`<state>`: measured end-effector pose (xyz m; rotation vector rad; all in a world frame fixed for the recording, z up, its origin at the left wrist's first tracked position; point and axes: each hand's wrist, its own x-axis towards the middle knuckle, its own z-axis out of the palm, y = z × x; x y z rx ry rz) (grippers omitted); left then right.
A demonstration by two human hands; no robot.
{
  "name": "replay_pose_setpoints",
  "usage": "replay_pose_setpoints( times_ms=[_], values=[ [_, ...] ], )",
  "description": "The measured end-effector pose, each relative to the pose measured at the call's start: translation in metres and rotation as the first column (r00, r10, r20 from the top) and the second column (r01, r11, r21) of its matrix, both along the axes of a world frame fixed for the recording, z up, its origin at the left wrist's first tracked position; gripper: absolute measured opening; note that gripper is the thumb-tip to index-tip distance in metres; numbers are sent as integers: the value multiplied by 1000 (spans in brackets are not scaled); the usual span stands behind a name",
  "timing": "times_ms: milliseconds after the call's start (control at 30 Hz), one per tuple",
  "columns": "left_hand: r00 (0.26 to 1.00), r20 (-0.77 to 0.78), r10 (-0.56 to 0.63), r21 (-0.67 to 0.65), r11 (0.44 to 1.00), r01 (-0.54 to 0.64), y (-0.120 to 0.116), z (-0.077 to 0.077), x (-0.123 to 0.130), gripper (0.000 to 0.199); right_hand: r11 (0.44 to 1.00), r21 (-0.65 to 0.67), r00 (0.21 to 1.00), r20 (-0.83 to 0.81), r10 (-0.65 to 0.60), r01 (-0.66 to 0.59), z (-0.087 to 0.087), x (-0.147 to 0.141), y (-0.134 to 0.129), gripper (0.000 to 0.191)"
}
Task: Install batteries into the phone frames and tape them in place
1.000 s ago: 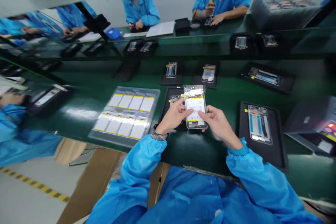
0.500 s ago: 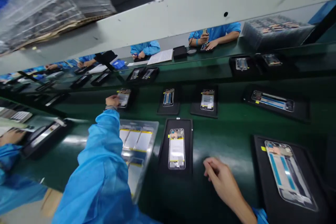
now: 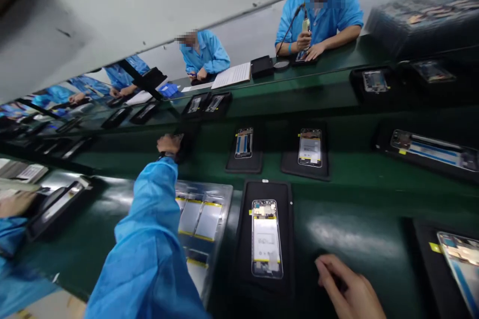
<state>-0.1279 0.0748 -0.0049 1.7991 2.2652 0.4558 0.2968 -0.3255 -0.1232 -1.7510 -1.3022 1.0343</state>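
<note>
My left hand (image 3: 168,144) reaches out on a blue-sleeved arm to a phone in a black tray (image 3: 190,140) at the left of the green line; its fingers are closed at the tray's edge, and what they grip is hidden. Low on the right, my right hand (image 3: 348,281) hovers over the green surface (image 3: 337,214) with its fingers curled and nothing seen in them. Between my arms, an opened phone (image 3: 266,239) with a white battery lies in a black tray (image 3: 286,209). Left of it is a clear plastic tray (image 3: 224,194) of batteries (image 3: 208,221).
More black trays with phone frames (image 3: 244,142) (image 3: 310,147) stand along the line, one (image 3: 434,149) at the right. A co-worker's hand (image 3: 17,204) is at the far left. Across the line, people in blue work beside a stack of clear trays (image 3: 426,22).
The view has tilted up and shifted, showing more of the people opposite. The phone at my left hand has become darker and tilted, more hidden behind the hand. My right hand remains curled.
</note>
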Motion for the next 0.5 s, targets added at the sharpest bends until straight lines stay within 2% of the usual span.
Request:
replay_pose_setpoints(
  times_ms=[67,167,267,367,500],
  values=[
    [1000,-8,-11,25,1000,11,-4,-18,27,66,1000,9,999,43,6,-7,4,-2,1,45],
    [993,-30,-114,-51,992,112,-21,-48,82,54,999,10,995,84,49,-50,9,-3,3,43],
    [990,-49,-135,-93,987,130,-40,-66,130,49,995,26,992,86,96,-98,11,0,4,42],
    [993,-57,-102,-66,993,98,-52,-65,155,42,990,52,990,61,131,-134,12,3,3,42],
    [996,-7,-90,-95,991,89,-60,-51,167,36,984,99,987,70,144,-151,12,4,2,38]
  ],
)
